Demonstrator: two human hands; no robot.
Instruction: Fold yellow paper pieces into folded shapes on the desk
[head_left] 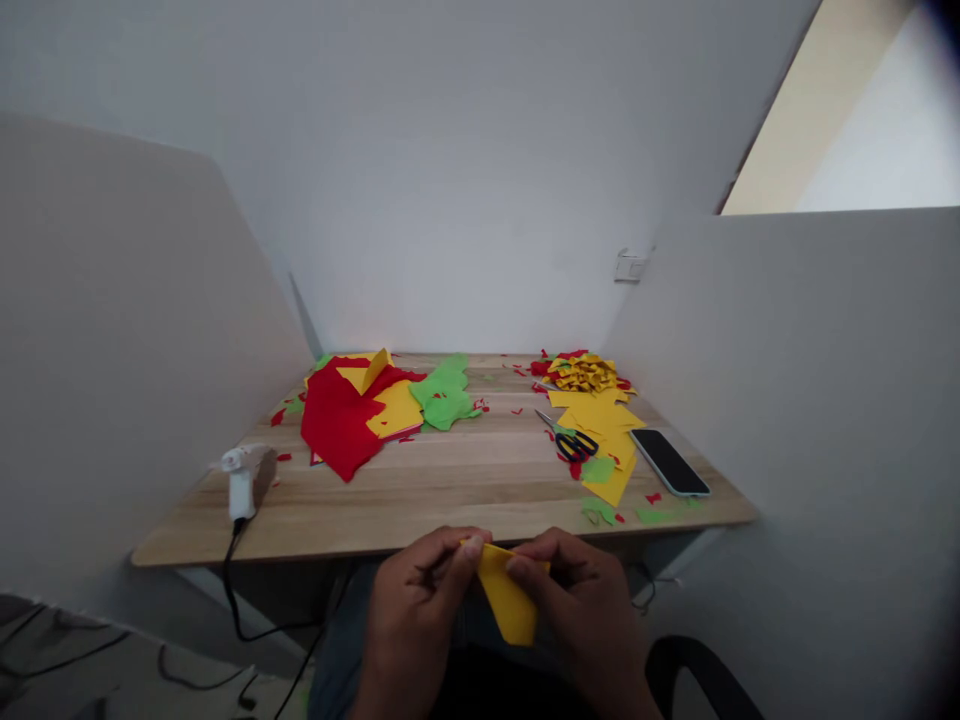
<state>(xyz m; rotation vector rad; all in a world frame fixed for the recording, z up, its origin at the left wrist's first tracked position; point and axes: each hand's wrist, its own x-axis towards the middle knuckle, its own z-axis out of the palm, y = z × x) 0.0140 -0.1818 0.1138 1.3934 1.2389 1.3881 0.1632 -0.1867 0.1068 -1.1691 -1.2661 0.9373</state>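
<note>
Between my two hands, just in front of the table's near edge, is a piece of yellow felt-like sheet [509, 607]. My left hand [421, 600] pinches its upper left corner between thumb and fingers. The thumb and fingers of my right hand [581, 600] close on its upper right part. The piece hangs down above my lap and narrows toward the bottom. Beyond my right hand lie several flat yellow pieces [600, 418], with black-handled scissors [576, 444] resting partly on them.
Red sheet [337, 420] and green sheet [444, 393] lie at the back left. A heap of yellow strips [583, 374] stands at the back right. A phone [670, 462] lies near the right edge, and a white corded glue gun [241, 485] stands at the left.
</note>
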